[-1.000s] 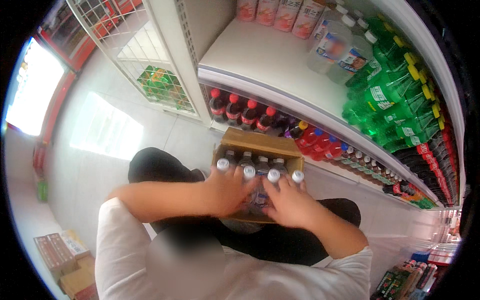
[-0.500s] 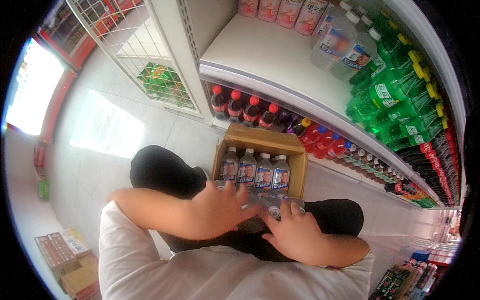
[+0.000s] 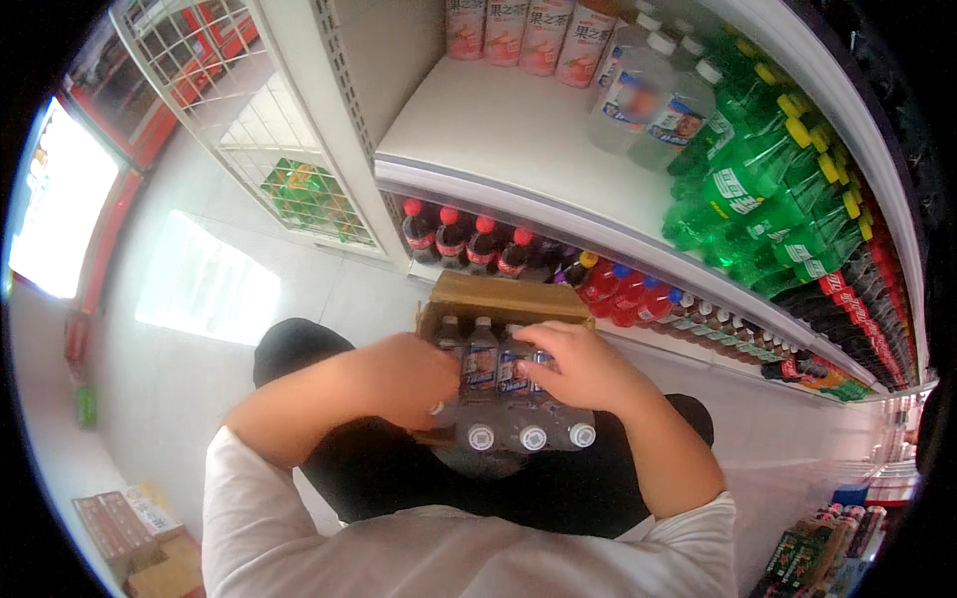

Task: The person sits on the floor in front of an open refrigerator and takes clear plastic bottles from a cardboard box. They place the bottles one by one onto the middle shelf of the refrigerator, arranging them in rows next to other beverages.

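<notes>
A brown cardboard box [image 3: 506,293] stands between my knees, holding clear plastic bottles with blue picture labels. The back bottles [image 3: 480,359] are upright. In front, bottles lie with their white caps [image 3: 533,438] pointing toward me. My left hand [image 3: 404,381] is curled at the box's left side, fingers closed around a bottle at its white cap [image 3: 437,408]; its fingertips are partly hidden. My right hand [image 3: 578,366] reaches over the right-hand upright bottles. Its index finger and thumb are spread, with a bottle label showing between them.
Ahead is a white shelf [image 3: 518,125] with pink cartons [image 3: 543,38], clear bottles [image 3: 648,100] and green bottles [image 3: 748,184]. Red-capped dark bottles [image 3: 451,237] stand on the lower level. A wire rack [image 3: 259,140] is at left, and boxes [image 3: 140,543] sit lower left.
My right hand has moved up from the front bottles to the upright ones. My left hand has shifted left and curled. The front bottles' white caps now show.
</notes>
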Action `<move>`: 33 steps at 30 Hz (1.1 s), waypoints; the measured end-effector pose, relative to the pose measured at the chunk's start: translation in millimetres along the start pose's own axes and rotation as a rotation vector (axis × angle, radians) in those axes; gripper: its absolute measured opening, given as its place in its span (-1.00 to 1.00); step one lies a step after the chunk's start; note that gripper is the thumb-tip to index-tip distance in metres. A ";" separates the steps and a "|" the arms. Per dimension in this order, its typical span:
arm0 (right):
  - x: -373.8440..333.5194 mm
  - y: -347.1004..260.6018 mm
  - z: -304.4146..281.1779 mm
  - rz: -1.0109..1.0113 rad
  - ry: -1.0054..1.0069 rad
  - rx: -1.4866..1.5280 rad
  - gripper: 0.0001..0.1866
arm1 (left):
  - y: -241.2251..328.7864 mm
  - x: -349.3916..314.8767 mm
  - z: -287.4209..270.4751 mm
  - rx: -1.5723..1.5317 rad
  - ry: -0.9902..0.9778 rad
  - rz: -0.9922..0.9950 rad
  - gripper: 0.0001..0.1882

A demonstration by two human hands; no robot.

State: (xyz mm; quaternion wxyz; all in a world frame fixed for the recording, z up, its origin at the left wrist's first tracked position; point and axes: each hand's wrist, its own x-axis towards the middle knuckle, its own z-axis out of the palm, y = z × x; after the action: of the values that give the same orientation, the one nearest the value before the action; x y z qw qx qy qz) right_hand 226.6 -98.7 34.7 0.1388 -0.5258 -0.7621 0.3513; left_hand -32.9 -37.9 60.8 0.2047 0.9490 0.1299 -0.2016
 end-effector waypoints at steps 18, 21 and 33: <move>3.8 -13.1 32.4 0.108 -0.324 2.200 -0.28 | 17.4 8.0 -7.5 0.408 1.345 0.410 -0.61; -6.2 -13.9 37.3 0.094 -0.170 2.103 -0.28 | 38.6 9.4 -9.0 0.466 1.278 0.372 -0.68; 0.8 11.4 -45.5 -0.439 0.225 2.082 -0.22 | 26.7 42.0 -5.0 -0.037 1.073 0.191 -0.37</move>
State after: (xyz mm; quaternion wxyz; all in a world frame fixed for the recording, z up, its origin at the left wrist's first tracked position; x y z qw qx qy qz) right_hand 260.8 -78.0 59.3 0.6491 -0.0292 -0.1481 0.7455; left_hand 14.7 -52.3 55.7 0.1436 0.9225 0.1329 0.3327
